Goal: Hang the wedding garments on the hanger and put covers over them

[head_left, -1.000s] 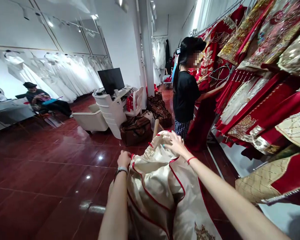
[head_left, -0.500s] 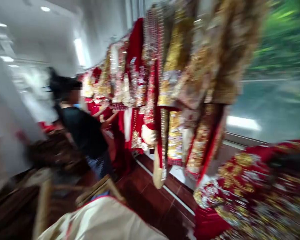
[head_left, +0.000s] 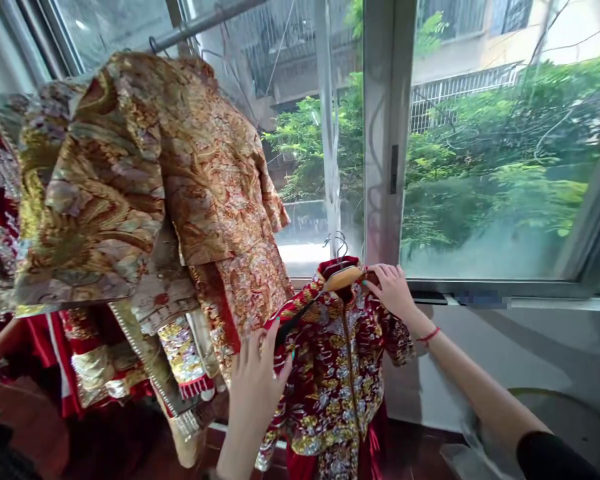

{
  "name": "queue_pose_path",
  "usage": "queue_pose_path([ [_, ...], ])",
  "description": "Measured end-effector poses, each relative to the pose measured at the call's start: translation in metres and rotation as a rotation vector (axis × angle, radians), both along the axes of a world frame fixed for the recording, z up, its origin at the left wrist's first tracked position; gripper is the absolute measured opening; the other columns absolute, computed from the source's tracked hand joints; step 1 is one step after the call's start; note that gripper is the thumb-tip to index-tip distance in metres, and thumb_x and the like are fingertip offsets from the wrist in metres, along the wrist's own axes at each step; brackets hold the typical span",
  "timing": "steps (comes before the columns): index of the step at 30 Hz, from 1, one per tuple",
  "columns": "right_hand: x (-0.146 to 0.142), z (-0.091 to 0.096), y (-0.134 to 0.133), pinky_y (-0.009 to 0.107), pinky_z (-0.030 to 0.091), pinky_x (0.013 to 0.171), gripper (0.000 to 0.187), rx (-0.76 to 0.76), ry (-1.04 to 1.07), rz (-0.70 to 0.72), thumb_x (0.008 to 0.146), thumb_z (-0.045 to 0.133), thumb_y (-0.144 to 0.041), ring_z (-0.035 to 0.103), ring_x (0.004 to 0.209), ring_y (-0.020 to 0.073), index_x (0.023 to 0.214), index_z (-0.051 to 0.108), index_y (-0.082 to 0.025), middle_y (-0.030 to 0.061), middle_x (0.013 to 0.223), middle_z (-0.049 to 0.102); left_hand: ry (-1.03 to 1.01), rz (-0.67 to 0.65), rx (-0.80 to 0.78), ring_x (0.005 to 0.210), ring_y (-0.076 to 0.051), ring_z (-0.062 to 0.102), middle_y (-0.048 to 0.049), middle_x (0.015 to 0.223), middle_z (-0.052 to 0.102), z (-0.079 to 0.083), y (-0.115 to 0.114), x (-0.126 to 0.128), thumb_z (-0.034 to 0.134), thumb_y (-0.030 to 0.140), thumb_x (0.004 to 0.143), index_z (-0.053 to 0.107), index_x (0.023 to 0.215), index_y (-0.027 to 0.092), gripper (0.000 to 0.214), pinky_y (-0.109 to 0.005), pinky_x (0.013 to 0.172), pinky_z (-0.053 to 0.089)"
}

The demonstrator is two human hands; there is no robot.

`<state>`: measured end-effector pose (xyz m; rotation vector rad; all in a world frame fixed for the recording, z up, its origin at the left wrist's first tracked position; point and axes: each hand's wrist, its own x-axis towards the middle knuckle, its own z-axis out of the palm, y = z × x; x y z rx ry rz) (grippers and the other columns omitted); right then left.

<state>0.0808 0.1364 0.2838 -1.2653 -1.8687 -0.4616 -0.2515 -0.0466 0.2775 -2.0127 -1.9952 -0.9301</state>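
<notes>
A dark red jacket (head_left: pixel 325 380) with dense gold and silver embroidery hangs in front of me on a wooden hanger (head_left: pixel 344 277). Two metal hooks (head_left: pixel 337 243) stick up above its collar. My right hand (head_left: pixel 391 288) is closed at the jacket's right shoulder beside the collar, thumb in front and fingers over the top. At the left shoulder, my left hand (head_left: pixel 255 373) holds the cloth edge between thumb and fingers. A black strip, perhaps a hanger arm, shows at that shoulder. Red cloth hangs below the jacket.
Gold embroidered garments (head_left: pixel 220 173) hang close on the left from a metal rail (head_left: pixel 205 25). Behind the jacket are a window (head_left: pixel 480 200) and its sill. Another person's forearm (head_left: pixel 0 347) shows at the far left. Clear plastic (head_left: pixel 465 447) lies lower right.
The view has swung right from the long row of garments to the window. Both my hands have come into sight at the red jacket, which was at the lower right before.
</notes>
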Motion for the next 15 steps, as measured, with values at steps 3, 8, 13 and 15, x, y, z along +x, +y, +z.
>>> queue_pose_path([
  [3,0.012,0.015,0.016,0.037,0.043,0.085,0.027,-0.083,0.048,0.113,0.096,0.038,-0.032,0.060,0.090,0.0251,0.094,0.062,-0.018,0.0106,0.095,0.068,0.134,-0.034,0.005,0.104,-0.026,0.067,-0.0124,0.123,0.065,0.020,0.039,0.040,0.037,0.020,0.095,0.057,0.129,0.020,0.040,-0.037,0.086,0.055],
  [8,0.053,0.019,-0.005,0.030,0.042,0.071,0.027,-0.160,0.282,0.276,0.094,0.043,-0.040,0.061,0.079,0.0213,0.092,0.061,-0.020,0.0067,0.088,0.068,0.015,-0.156,0.051,0.114,-0.024,0.064,-0.0099,0.128,0.066,0.052,0.040,0.043,0.033,0.019,0.096,0.061,0.124,0.018,0.039,-0.036,0.095,0.053],
  [13,0.053,-0.025,-0.046,0.030,0.046,0.063,0.045,-0.854,0.287,0.706,0.091,0.043,-0.058,0.061,0.068,0.0192,0.097,0.063,-0.019,0.0040,0.077,0.067,-0.024,-0.203,-0.118,0.111,-0.021,0.067,-0.0047,0.118,0.072,-0.011,-0.021,0.001,0.039,0.011,0.085,0.070,0.113,0.025,0.044,-0.033,0.098,0.052],
  [15,0.024,-0.048,-0.049,0.032,0.049,0.063,0.047,-0.945,0.338,0.680,0.088,0.046,-0.061,0.063,0.068,0.0207,0.098,0.063,-0.019,0.0051,0.078,0.068,-0.071,-0.154,-0.249,0.107,-0.019,0.069,-0.0003,0.112,0.075,-0.072,-0.069,-0.024,0.043,0.009,0.077,0.074,0.107,0.032,0.049,-0.028,0.096,0.053],
])
